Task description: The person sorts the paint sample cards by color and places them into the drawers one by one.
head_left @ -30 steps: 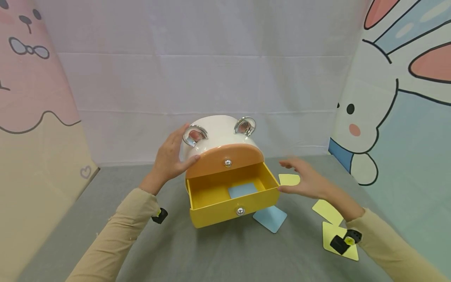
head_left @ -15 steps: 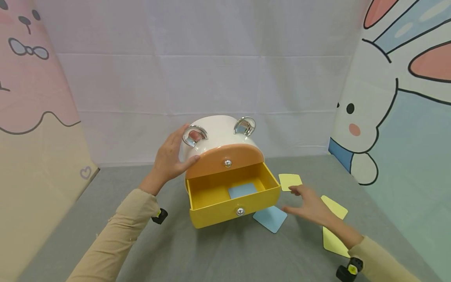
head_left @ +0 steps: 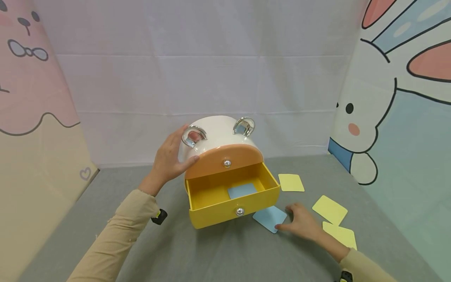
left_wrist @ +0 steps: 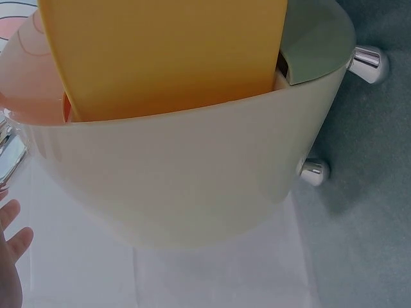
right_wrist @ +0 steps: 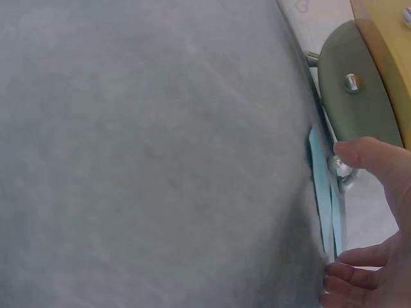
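A rounded white drawer box (head_left: 216,127) with two chrome ears stands mid-table. My left hand (head_left: 168,158) rests on its upper left side, with the thumb on the orange top drawer front (head_left: 208,161). The yellow drawer (head_left: 215,215) below is pulled out, and a light blue card (head_left: 242,190) lies inside. On the table by the box's front right lies another blue area of card (head_left: 267,217), seen in the right wrist view as two thin blue slivers (right_wrist: 319,186). My right hand (head_left: 302,225) is at its right edge, thumb and fingers apart.
Yellow cards lie to the right: one near the box (head_left: 291,182), another (head_left: 330,209) farther right, and a third (head_left: 341,235) by my right forearm. A green lower drawer (right_wrist: 353,83) shows in the right wrist view. White cloth (head_left: 211,78) hangs behind.
My right hand has moved down from beside the yellow drawer's right corner, past the nearest yellow card, to the blue card on the table. The left hand and the box have stayed put.
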{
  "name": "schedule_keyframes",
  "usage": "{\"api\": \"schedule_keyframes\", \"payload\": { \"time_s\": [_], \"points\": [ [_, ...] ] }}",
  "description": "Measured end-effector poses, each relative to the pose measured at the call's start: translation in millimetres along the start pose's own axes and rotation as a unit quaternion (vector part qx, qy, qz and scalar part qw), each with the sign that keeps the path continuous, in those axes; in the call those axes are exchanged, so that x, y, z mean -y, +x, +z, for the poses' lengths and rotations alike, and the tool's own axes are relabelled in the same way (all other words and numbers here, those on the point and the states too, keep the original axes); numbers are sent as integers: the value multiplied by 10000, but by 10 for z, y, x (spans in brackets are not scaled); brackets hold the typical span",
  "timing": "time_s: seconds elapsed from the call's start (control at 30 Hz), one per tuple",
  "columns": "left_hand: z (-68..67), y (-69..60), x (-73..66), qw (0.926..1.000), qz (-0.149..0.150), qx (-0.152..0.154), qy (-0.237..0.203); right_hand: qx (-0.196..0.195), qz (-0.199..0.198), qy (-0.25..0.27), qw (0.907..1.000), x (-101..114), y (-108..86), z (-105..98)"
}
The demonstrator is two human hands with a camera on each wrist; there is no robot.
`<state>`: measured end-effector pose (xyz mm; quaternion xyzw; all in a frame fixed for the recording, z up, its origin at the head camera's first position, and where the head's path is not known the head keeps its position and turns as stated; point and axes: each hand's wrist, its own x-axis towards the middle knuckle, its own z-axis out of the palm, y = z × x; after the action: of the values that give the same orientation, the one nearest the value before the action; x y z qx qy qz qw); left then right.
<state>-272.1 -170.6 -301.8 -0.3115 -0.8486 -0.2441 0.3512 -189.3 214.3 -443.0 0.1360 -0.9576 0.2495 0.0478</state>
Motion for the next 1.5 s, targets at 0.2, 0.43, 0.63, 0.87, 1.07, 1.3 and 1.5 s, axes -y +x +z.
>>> {"api": "schedule_keyframes", "payload": {
  "time_s": [0.2,0.43,0.63,0.87,1.07,1.3,1.5],
  "points": [
    [-5,-1,-6,10000,-1,-6,-19,52,154,-256,9995,48,-12,59],
    [-2,-2,-8,10000,35,-35,-27,6,256,-563,9981,93,-35,97],
    [-1,-4,-2,10000,27,-31,-14,-124,199,-773,9967,107,-38,135],
    [-4,-4,-7,10000,25,-23,-4,-134,59,-706,9974,89,-35,116],
    [-5,0,-10,10000,17,-16,-9,119,69,-367,9992,53,-29,35],
    [-1,5,-11,10000,9,-16,7,363,266,-399,9982,-6,-19,-209],
    [1,7,-17,10000,-4,-10,34,85,96,-684,9976,-43,51,-585]
  ]
}}
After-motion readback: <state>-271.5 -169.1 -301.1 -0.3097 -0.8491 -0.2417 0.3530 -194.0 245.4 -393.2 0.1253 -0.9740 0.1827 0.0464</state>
